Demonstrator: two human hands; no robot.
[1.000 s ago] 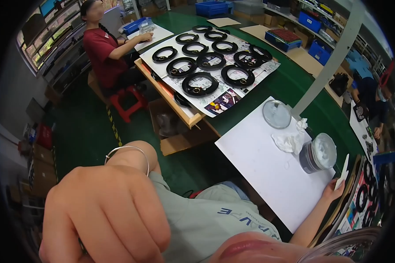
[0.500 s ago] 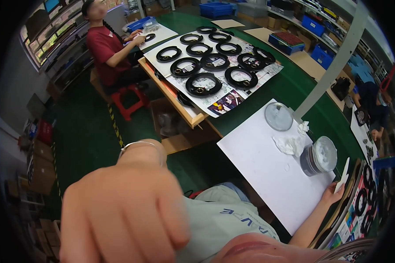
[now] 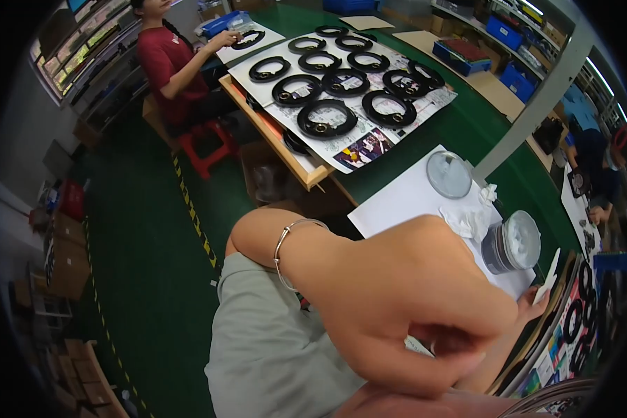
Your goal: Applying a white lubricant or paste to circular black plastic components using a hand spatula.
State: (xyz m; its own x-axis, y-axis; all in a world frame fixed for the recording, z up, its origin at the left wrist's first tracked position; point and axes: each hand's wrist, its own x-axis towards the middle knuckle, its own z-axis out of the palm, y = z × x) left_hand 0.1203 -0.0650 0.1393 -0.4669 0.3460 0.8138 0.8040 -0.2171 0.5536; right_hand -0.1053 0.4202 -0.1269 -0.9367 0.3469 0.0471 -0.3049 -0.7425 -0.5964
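My left hand (image 3: 425,299), a bracelet on its wrist, is raised close to the camera, above my lap and partly in front of the white work sheet (image 3: 386,202). Its fingers curl in towards the thumb, and nothing shows in the gap between them. At the right, my right hand (image 3: 531,306) grips a thin, flat white strip (image 3: 549,275) that stands up from the fingers. Near it on the sheet is an uncapped round tub (image 3: 512,244) of pale paste. Behind the tub lie crumpled white tissue (image 3: 467,221) and a round clear lid (image 3: 449,175).
Several black rings (image 3: 327,119) lie on a printed sheet over a wood-edged board (image 3: 306,171). A co-worker in a red shirt (image 3: 166,59) handles another ring at far left, beside a red stool (image 3: 207,146). A grey post (image 3: 529,104) rises from the green table. More rings (image 3: 573,319) lie at right.
My left hand has swung from the lower left to the right, across my body, and turned so its thumb side shows. The view has shifted slightly. My right hand still holds the white strip.
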